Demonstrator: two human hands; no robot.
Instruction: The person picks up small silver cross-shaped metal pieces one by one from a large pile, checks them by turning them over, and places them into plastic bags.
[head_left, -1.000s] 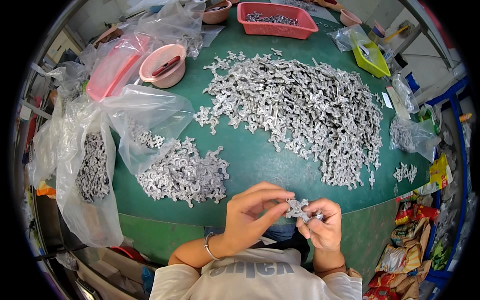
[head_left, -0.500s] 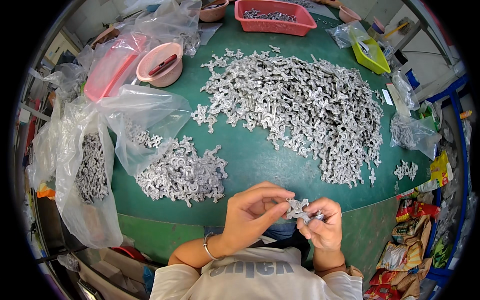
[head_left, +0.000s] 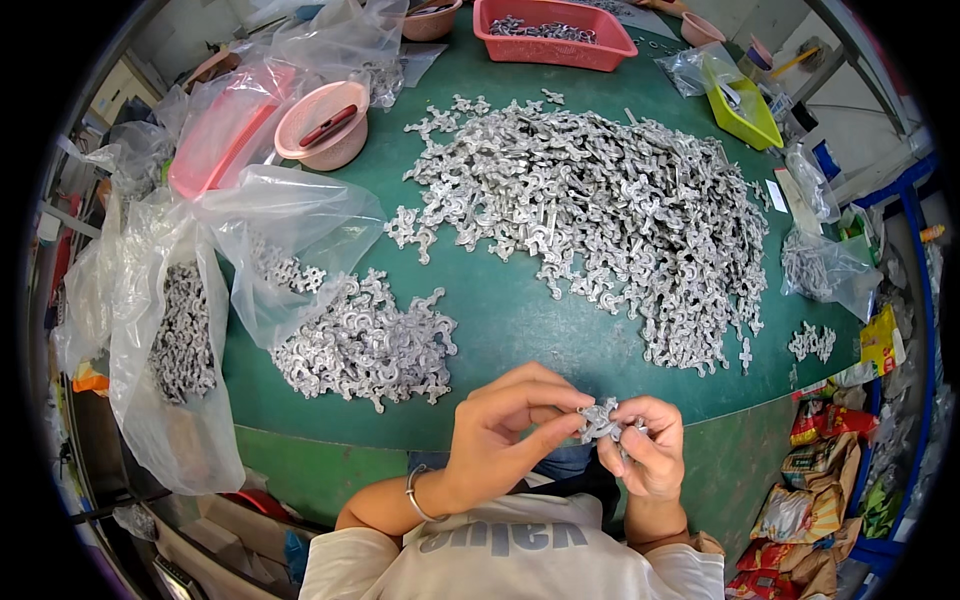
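Just over the table's near edge, my left hand (head_left: pixel 512 420) and my right hand (head_left: pixel 648 445) meet around small silver-grey cast metal parts (head_left: pixel 600 420). The left thumb and fingertips pinch them from one side; the right fingers curl round the other side, partly hiding what they hold. How many parts are in the fingers I cannot tell. A large heap of similar cross-shaped metal parts (head_left: pixel 600 210) spreads over the green table (head_left: pixel 500 330) beyond my hands. Left of my hands lies a smaller pile of curved metal parts (head_left: pixel 370 345), partly spilling from a clear plastic bag (head_left: pixel 300 215).
Another clear bag (head_left: pixel 185 430) with metal parts hangs at the left edge. A pink bowl (head_left: pixel 335 155) holds a red-handled tool. A red tray (head_left: pixel 555 50) and a yellow-green tray (head_left: pixel 745 120) stand far back. A few loose parts (head_left: pixel 812 342) lie right.
The metal parts between my fingertips have turned slightly, and my right fingers have shifted on them. The piles and containers stay as they were.
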